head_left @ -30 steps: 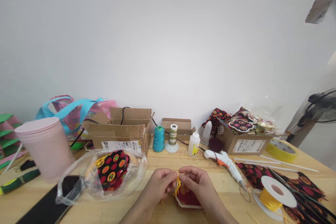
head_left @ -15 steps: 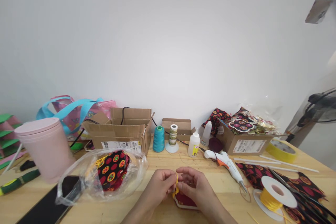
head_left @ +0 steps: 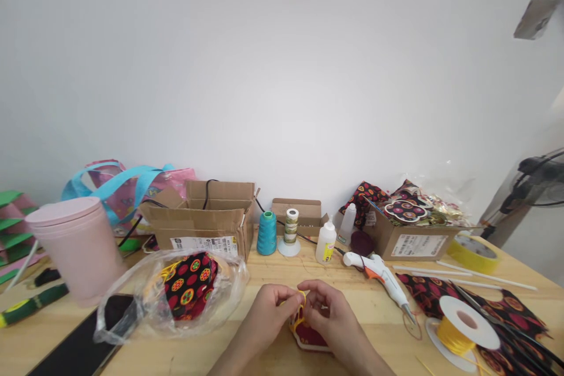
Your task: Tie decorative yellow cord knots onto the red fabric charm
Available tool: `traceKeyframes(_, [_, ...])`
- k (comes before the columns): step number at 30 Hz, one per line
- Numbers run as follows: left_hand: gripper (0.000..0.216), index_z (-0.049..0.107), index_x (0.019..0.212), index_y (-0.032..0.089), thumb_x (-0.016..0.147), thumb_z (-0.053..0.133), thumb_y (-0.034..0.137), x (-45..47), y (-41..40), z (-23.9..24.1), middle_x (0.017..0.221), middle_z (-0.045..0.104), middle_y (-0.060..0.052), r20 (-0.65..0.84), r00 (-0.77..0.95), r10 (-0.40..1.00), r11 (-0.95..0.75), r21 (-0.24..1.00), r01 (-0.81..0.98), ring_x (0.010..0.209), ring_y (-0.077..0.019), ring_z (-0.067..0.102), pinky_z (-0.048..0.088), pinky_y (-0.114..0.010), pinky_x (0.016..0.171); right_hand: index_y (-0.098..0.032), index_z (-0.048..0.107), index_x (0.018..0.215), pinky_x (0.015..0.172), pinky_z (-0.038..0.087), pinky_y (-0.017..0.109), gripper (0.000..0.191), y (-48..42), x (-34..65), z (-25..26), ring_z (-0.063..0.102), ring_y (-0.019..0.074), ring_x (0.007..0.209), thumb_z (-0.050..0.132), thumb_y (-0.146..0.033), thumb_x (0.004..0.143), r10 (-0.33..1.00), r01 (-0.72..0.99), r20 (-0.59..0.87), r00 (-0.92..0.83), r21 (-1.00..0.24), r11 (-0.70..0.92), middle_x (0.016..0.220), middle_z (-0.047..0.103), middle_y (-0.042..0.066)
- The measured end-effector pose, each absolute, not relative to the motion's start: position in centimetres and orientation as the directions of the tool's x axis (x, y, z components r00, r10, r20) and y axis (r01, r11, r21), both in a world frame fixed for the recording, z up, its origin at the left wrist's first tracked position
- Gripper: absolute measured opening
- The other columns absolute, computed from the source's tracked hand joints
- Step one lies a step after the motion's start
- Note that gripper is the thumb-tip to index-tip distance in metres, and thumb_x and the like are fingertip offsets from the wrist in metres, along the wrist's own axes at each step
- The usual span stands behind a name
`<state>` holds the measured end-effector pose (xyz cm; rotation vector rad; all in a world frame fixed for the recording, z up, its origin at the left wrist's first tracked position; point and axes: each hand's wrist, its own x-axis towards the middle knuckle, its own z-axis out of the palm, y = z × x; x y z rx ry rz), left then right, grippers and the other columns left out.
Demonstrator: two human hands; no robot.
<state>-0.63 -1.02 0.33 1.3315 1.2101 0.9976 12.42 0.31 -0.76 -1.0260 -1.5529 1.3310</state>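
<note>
Left hand [head_left: 267, 314] and right hand [head_left: 330, 316] each close a pinching grip on the yellow cord [head_left: 301, 295], looped just above the red fabric piece [head_left: 308, 335] lying on the table [head_left: 273, 270]; judging by this, a taut cord and fingertips near the loop would control it best.

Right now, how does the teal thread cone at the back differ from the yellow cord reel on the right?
The teal thread cone stands upright; the yellow cord reel lies flat. The cone tapers with no wide rim; the reel has a broad white disc on top. The cone sits back by the cardboard boxes; the reel lies nearer the front. Both hold wound thread on the wooden table.
</note>
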Motion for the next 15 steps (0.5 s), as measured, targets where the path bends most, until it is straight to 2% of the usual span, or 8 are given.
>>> traceKeyframes(2, [0.031, 0.060, 0.055, 0.011, 0.068, 0.045, 0.036, -0.63, -1.04, 0.16, 0.047, 0.042, 0.004, -0.020, 0.162, 0.987, -0.011, 0.982, 0.189, 0.049, -0.0095, 0.035, 0.027, -0.021, 0.048, -0.014, 0.055, 0.083, 0.046, 0.035, 0.020, 0.023, 0.41, 12.46, -0.86, 0.044, 0.0089, 0.048, 0.052, -0.016, 0.060, 0.946, 0.100, 0.088, -0.312, -0.987, 0.124, 0.053, 0.048, -0.004])
traceKeyframes(7, [0.033, 0.059, 0.053, 0.012, 0.069, 0.044, 0.037, -0.51, -1.04, -0.24, 0.045, 0.037, 0.005, 0.007, 0.120, 0.993, -0.044, 0.951, 0.306, 0.048, -0.0097, 0.033, 0.026, -0.020, 0.046, -0.014, 0.054, 0.083, 0.046, 0.033, 0.019, 0.026, 0.76, 12.75, -0.95, 0.042, 0.0089, 0.049, 0.046, -0.010, 0.058, 0.959, 0.140, 0.142, -0.246, -0.974, 0.180, 0.055, 0.048, -0.004])
traceKeyframes(15, [0.031, 0.060, 0.058, 0.011, 0.069, 0.047, 0.036, -0.96, -0.91, 0.03, 0.045, 0.044, 0.005, -0.048, 0.134, 0.990, 0.018, 0.976, 0.216, 0.043, -0.0076, 0.032, 0.024, -0.019, 0.043, -0.013, 0.052, 0.081, 0.047, 0.033, 0.020, 0.023, 0.88, 12.88, -0.66, 0.043, 0.0088, 0.048, 0.048, -0.012, 0.059, 0.956, 0.050, 0.088, -0.280, -0.993, 0.106, 0.054, 0.048, -0.005])
